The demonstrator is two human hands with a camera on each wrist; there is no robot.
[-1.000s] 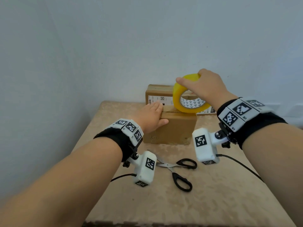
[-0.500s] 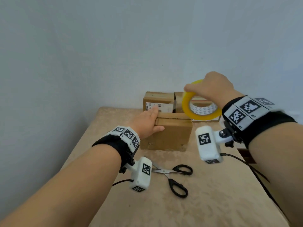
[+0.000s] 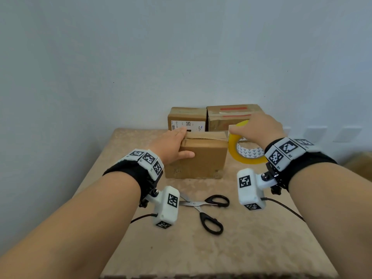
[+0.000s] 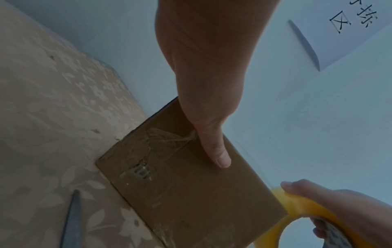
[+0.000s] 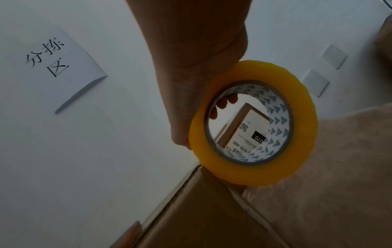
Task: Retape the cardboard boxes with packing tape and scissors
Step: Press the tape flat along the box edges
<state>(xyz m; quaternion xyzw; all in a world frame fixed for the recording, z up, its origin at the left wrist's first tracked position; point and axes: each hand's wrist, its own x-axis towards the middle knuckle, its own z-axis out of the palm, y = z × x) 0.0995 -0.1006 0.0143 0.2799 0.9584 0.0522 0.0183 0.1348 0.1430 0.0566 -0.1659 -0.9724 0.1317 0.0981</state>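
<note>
A small brown cardboard box (image 3: 203,158) stands mid-table. My left hand (image 3: 171,146) rests on its left end, straight fingers across the top flaps and the thumb (image 4: 214,147) flat against the front face. My right hand (image 3: 259,127) grips a yellow roll of packing tape (image 3: 244,159) by its upper rim, just right of the box and near its top edge. In the right wrist view the roll (image 5: 301,100) hangs upright over the box's corner. A thin clear strip seems to run from the box top to the roll. Black-handled scissors (image 3: 203,208) lie spread apart in front of the box.
Two more cardboard boxes stand against the wall behind: a labelled one (image 3: 187,117) and one with red stripes (image 3: 233,115). The beige patterned table (image 3: 241,248) ends close to the scissors' near side. A paper note (image 5: 53,67) is on the wall.
My right hand has carried the tape roll from above the box's top rightward and down, past its right edge. The left hand has stayed on the box's left end.
</note>
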